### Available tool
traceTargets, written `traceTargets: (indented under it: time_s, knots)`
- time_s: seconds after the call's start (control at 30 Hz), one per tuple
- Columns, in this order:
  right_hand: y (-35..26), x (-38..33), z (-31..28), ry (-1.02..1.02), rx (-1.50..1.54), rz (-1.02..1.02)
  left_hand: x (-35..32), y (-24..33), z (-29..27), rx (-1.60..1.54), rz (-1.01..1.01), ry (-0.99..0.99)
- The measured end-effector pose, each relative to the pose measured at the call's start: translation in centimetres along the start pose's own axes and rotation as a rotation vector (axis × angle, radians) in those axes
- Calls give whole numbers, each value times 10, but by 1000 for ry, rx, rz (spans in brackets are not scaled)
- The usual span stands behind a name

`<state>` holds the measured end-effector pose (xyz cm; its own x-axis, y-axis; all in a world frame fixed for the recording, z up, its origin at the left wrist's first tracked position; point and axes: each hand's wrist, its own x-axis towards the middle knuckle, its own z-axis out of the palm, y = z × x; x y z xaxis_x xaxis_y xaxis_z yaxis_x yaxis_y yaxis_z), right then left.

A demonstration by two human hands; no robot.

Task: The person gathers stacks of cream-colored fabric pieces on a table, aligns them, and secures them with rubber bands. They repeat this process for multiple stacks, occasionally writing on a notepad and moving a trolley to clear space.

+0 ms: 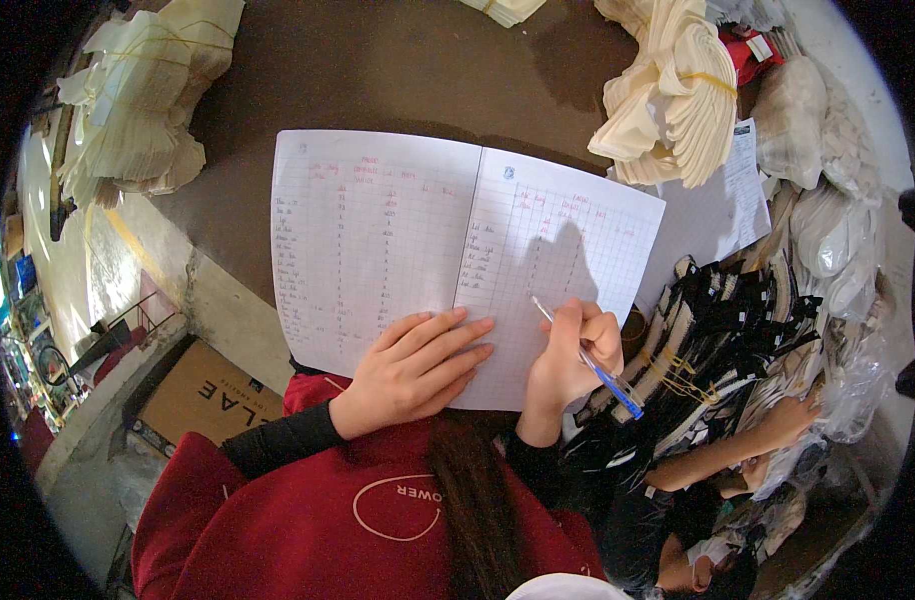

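An open notebook (pixel 378 260) with squared pages lies on the brown table before me, its pages covered in handwritten columns in red and dark ink. My left hand (pixel 418 365) rests flat across the lower part of the left page, fingers stretched toward the fold. In my right hand (pixel 576 355) is a blue and white pen (pixel 608 380), gripped between thumb and fingers. Its tip points at the right page, below the written rows, and whether it touches the paper I cannot tell. The shadow of my hand falls on that page.
Cream fabric bundles tied with bands stand at the far left (pixel 148 90) and far right (pixel 668 90). Printed sheets (pixel 733 190) lie beside the notebook. Black and white banded bundles (pixel 688 340) crowd the right, where another person's arm (pixel 738 450) reaches among plastic bags (pixel 838 230). A cardboard box (pixel 213 400) sits lower left.
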<state>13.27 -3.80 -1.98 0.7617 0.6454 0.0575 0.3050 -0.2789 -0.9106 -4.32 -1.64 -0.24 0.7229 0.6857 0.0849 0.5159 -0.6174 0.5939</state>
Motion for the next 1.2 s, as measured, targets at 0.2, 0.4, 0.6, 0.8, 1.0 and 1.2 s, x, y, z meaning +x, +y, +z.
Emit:
traceTargets:
  time_s: [0.2, 0.4, 0.6, 0.8, 1.0, 1.2]
  knots:
    - [4, -2, -2, -40, -136, -88, 1, 0, -1, -11, 0, 6]
    - [2, 0, -2, -30, -152, -83, 1, 1, -1, -13, 1, 14]
    - [-1, 0, 0, -27, -124, -63, 1, 1, 0, -5, -2, 10]
    - [0, 0, -2, 66, -41, -15, 2, 2, -2, -10, 2, -5]
    - [-1, 13, -21, 165, 102, 109, 1, 1, -1, -17, 2, -5]
    - [-8, 15, -17, 82, 22, 52, 1, 0, -1, -11, 8, -11]
